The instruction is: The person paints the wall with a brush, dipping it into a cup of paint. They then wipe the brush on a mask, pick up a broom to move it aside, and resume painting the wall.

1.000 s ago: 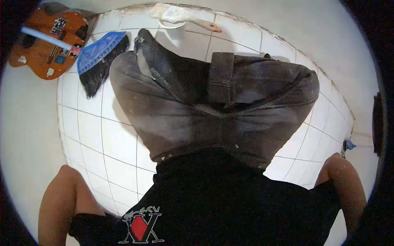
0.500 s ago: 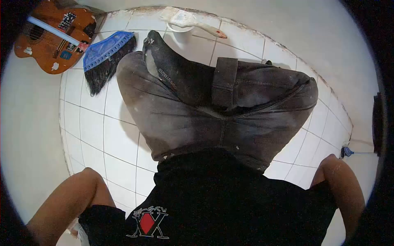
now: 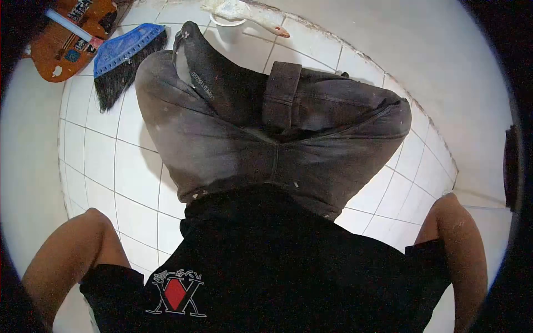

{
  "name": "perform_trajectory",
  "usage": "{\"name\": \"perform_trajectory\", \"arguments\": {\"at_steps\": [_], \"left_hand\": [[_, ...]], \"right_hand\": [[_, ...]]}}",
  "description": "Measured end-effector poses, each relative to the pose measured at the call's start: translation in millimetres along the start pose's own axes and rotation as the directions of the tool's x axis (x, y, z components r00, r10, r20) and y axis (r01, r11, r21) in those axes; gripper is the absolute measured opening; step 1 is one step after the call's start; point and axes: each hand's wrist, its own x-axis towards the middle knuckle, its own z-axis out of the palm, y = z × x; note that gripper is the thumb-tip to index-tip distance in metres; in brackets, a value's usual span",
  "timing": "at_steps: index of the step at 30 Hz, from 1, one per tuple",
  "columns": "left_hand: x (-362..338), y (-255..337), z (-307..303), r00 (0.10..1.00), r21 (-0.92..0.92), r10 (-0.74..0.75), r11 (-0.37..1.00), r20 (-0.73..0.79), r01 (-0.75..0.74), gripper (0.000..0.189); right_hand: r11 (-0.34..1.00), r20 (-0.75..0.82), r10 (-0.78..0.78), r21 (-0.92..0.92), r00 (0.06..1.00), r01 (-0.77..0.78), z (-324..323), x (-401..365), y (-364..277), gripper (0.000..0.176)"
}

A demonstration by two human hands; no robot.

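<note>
Neither of my hands is in view. Only my bent left arm and right arm show at the sides, elbows out, with the forearms running out of the picture at the bottom. My crossed legs in dark, dusty trousers lie on the floor, one foot in a black sock. Beyond the foot a paintbrush with a whitish, paint-caked head and handle rests across the rim of a small white tub.
A blue-headed broom with black bristles lies at the upper left, its pale handle crossing a worn, stickered guitar. White floor tiles surround me, with plain walls close by. A dark object stands at the right edge.
The whole view has shifted, so the legs, broom, guitar and tub appear higher and further left. A small blue brush-like item at the right no longer shows. Both hands stay out of view.
</note>
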Motion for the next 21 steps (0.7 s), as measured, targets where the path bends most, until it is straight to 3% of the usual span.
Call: {"name": "perform_trajectory", "arguments": {"at_steps": [7,10,11,13,14,15,16,17,19,21], "left_hand": [[-44.1,-9.4,15.3,0.994,-0.093,-0.106,0.99,-0.031,0.103,0.02],[-90.7,-15.8,59.4,0.966,-0.306,-0.241,0.93,-0.097,0.201,0.021],[-109.8,-25.1,85.4,0.984,-0.626,-0.177,0.766,0.018,0.149,0.023],[-114.5,3.5,150.9,0.892,-0.767,-0.447,0.547,0.071,0.335,0.021],[-113.3,6.4,165.5,0.913,-0.864,-0.379,0.399,0.15,0.308,0.021],[-111.5,25.4,179.6,0.883,-0.867,-0.464,0.409,0.071,0.285,0.019],[-108.2,29.3,190.6,0.91,-0.846,-0.412,0.5,-0.043,0.186,0.022],[-105.8,31.3,188.9,0.911,-0.898,-0.412,0.412,-0.033,0.154,0.022],[-99.5,30.2,185.1,0.936,-0.889,-0.35,0.438,-0.032,0.133,0.022],[-88.0,27.1,179.9,0.951,-0.873,-0.311,0.465,-0.006,0.146,0.022]], "right_hand": [[0.999,0.003,-0.028,-0.022,1.0,0.028,-0.7,5.7,-2.5,0.037],[0.996,0.009,-0.062,-0.068,0.998,0.063,-2.8,9.4,-4.7,0.038],[0.992,0.019,-0.079,-0.096,0.997,0.08,-4.4,11.8,-6.1,0.038],[0.975,0.041,-0.119,-0.186,0.992,0.124,-7.7,15.6,-12.8,0.038],[0.957,0.041,-0.128,-0.258,0.991,0.134,-10.1,17.0,-15.8,0.039],[0.928,0.029,-0.141,-0.344,0.99,0.143,-14.6,13.5,-21.5,0.039],[0.881,-0.003,-0.144,-0.456,0.99,0.127,-16.1,8.1,-23.7,0.039],[0.822,-0.06,-0.148,-0.562,0.987,0.088,-15.9,0.3,-24.6,0.039],[0.898,-0.482,-0.26,-0.439,0.837,0.025,-10.0,-37.7,-5.1,0.051],[0.917,-0.771,-0.347,-0.397,0.534,0.024,-5.8,-79.3,9.0,0.063]]}}
